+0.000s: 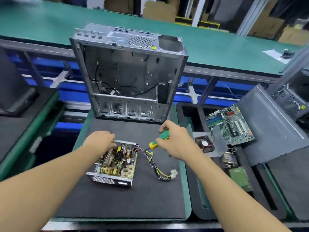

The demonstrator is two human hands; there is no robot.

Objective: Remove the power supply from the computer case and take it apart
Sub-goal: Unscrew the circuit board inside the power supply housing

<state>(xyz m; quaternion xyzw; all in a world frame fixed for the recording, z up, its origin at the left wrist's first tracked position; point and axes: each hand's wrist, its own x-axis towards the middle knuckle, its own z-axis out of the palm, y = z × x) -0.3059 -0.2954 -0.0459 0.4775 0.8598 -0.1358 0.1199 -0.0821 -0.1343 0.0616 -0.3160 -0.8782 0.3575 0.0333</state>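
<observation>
PSU (115, 162) out of case (128, 72) at 12, lid off: teardown. L hand (100, 139) fingers curl on its 11 rim; R hand (174, 141) grips driver (160, 138). Next, likely: steady PSU, seat tip square.

Place: an electronics teardown workshop, probably a factory line.
Benches: long green-topped worktable (217, 47) on grey metal framing; black foam work mat (125, 203).
Stock: stripped grey steel computer case (130, 72); green circuit board (232, 126) in a black foam tray (192, 118).
Background: blurred brown cardboard boxes (158, 13).
</observation>
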